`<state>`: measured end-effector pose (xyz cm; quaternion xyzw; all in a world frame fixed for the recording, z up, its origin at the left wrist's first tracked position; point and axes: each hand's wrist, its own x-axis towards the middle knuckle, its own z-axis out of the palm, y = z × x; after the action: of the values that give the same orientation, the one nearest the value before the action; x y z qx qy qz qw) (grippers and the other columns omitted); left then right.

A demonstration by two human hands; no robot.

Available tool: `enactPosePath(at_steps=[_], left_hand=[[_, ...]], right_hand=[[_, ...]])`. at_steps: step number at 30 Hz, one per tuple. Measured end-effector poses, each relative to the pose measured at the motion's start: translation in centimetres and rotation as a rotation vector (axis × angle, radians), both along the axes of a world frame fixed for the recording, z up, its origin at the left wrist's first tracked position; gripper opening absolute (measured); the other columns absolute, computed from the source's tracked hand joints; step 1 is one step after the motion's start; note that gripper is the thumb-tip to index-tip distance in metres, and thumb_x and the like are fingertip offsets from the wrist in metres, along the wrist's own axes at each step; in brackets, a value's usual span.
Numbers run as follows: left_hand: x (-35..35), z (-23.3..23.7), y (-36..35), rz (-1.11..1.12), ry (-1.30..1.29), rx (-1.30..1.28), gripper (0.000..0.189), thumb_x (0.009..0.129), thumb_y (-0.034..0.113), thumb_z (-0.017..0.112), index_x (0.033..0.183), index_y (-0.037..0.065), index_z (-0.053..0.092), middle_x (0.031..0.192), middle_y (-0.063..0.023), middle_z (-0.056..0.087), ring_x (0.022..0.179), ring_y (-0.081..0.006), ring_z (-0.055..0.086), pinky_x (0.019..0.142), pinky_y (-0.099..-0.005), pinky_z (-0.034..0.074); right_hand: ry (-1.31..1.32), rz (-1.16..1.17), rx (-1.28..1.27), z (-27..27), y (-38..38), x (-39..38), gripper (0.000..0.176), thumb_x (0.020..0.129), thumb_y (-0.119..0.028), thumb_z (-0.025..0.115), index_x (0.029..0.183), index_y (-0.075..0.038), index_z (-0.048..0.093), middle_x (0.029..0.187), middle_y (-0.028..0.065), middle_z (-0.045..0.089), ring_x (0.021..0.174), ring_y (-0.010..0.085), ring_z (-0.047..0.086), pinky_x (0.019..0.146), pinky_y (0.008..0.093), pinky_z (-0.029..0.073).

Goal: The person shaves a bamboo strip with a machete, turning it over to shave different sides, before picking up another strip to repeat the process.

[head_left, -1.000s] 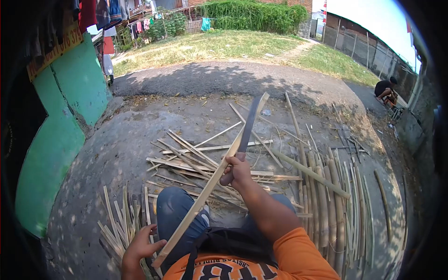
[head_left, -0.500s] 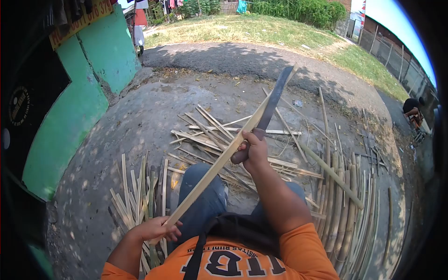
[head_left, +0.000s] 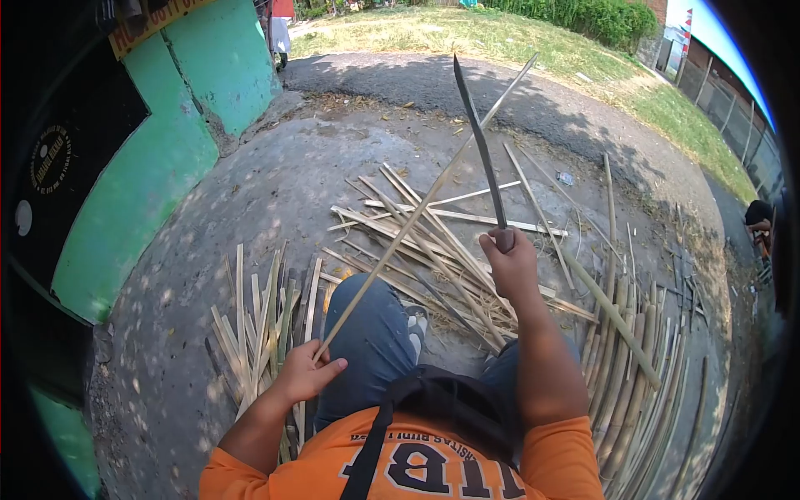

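My right hand [head_left: 512,265] is wrapped round the brown handle of a machete [head_left: 481,142], whose long dark blade points up and away from me. A long thin bamboo strip [head_left: 402,237] runs from my left hand [head_left: 308,372] up toward the far road. The fingers of that hand are closed on its near end, beside my left knee. In this view the blade crosses the strip near its far part. A heap of split bamboo strips [head_left: 442,237] lies on the ground beyond my knees.
At my left stands a bundle of bamboo strips [head_left: 258,321]. Whole bamboo poles [head_left: 621,367] lie to my right, with one pole [head_left: 612,321] slanting across them. A green wall [head_left: 133,217] borders the left; a person [head_left: 758,221] is at the far right edge.
My right hand has let go of the strip and moved right with the machete, whose blade has swung left across it. The strip has turned edge-on in my left hand.
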<state>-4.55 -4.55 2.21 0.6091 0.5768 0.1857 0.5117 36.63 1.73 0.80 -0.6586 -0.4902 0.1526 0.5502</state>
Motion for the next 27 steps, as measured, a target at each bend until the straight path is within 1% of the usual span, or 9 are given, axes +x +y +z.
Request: enactPosePath(at_steps=[1,4,5,8,9,11,17,21,27], left_hand=[[0.8,-0.1,0.7,0.018,0.077,0.102,0.035,0.09,0.025,0.082,0.085,0.009,0.052,0.066,0.0034,0.051,0.058,-0.0058,0.046,0.051,-0.0259,0.038],[2.6,-0.7,3.5,-0.023,0.119,0.294,0.034,0.089,0.025,0.083,0.085,0.008,0.053,0.067,0.0027,0.052,0.059,-0.0063,0.045,0.053,-0.026,0.039],[3.6,-0.3,4.3,-0.006,0.159,0.311,0.035,0.087,0.026,0.084,0.085,0.007,0.054,0.067,0.0019,0.052,0.061,-0.0072,0.045,0.055,-0.0271,0.04],[6.0,0.9,6.2,0.001,0.156,0.314,0.036,0.085,0.028,0.085,0.083,0.007,0.054,0.067,0.0015,0.051,0.062,-0.0082,0.046,0.055,-0.0288,0.04],[6.4,1.1,6.8,-0.003,0.145,0.338,0.038,0.085,0.032,0.084,0.083,0.006,0.056,0.067,-0.0014,0.054,0.062,-0.0115,0.048,0.057,-0.0307,0.042],[6.9,1.0,7.5,-0.013,0.133,0.369,0.043,0.084,0.04,0.082,0.083,0.004,0.058,0.068,-0.0073,0.059,0.062,-0.0181,0.054,0.06,-0.0345,0.045],[6.6,0.8,7.0,-0.046,0.231,0.409,0.045,0.083,0.041,0.082,0.082,0.004,0.058,0.068,-0.0095,0.059,0.063,-0.0209,0.056,0.06,-0.0354,0.045],[6.7,1.8,6.7,-0.059,0.29,0.453,0.047,0.082,0.044,0.082,0.084,0.003,0.059,0.068,-0.0105,0.06,0.063,-0.0226,0.058,0.06,-0.0367,0.046],[7.3,0.8,6.4,-0.075,0.267,0.415,0.05,0.081,0.045,0.083,0.087,0.002,0.06,0.068,-0.0102,0.06,0.062,-0.0225,0.058,0.059,-0.0372,0.046]], right_hand=[[-0.11,-0.015,0.047,0.7,-0.8,-0.7,0.034,0.087,-0.033,0.08,0.095,-0.002,0.07,0.077,0.0167,0.07,0.059,0.0324,0.065,0.059,0.0446,0.05],[-0.384,0.085,-0.015,2.7,-3.0,-2.8,0.032,0.088,-0.035,0.079,0.089,-0.005,0.067,0.078,0.0185,0.07,0.068,0.0386,0.069,0.061,0.0472,0.051],[-0.517,0.103,-0.107,2.9,-3.5,-3.5,0.034,0.088,-0.038,0.077,0.086,-0.006,0.065,0.078,0.0177,0.07,0.073,0.0414,0.068,0.063,0.0494,0.052],[-0.758,0.231,0.125,0.4,-3.3,-4.9,0.023,0.082,-0.027,0.075,0.083,-0.009,0.061,0.069,0.0129,0.065,0.065,0.0359,0.067,0.06,0.0468,0.052],[-0.785,0.252,0.121,0.1,-3.3,-5.3,0.019,0.08,-0.022,0.073,0.081,-0.01,0.058,0.067,0.011,0.064,0.064,0.0341,0.066,0.06,0.0462,0.052],[-0.779,0.284,0.126,-0.2,-3.1,-5.7,0.017,0.08,-0.021,0.072,0.081,-0.01,0.058,0.067,0.0107,0.064,0.064,0.0341,0.066,0.06,0.0464,0.052],[-0.737,0.334,0.054,-0.6,-1.5,-4.3,0.015,0.081,-0.018,0.07,0.08,-0.009,0.058,0.066,0.0127,0.064,0.064,0.0355,0.066,0.061,0.0474,0.051],[-0.754,0.288,0.099,-1.2,-0.9,-4.2,0.017,0.084,-0.019,0.069,0.077,-0.008,0.057,0.064,0.0134,0.063,0.061,0.036,0.065,0.06,0.0479,0.051],[-0.758,0.257,0.04,-1.3,-1.0,-3.6,0.015,0.086,-0.02,0.068,0.08,-0.009,0.059,0.066,0.0126,0.064,0.062,0.0357,0.066,0.06,0.0485,0.051]])
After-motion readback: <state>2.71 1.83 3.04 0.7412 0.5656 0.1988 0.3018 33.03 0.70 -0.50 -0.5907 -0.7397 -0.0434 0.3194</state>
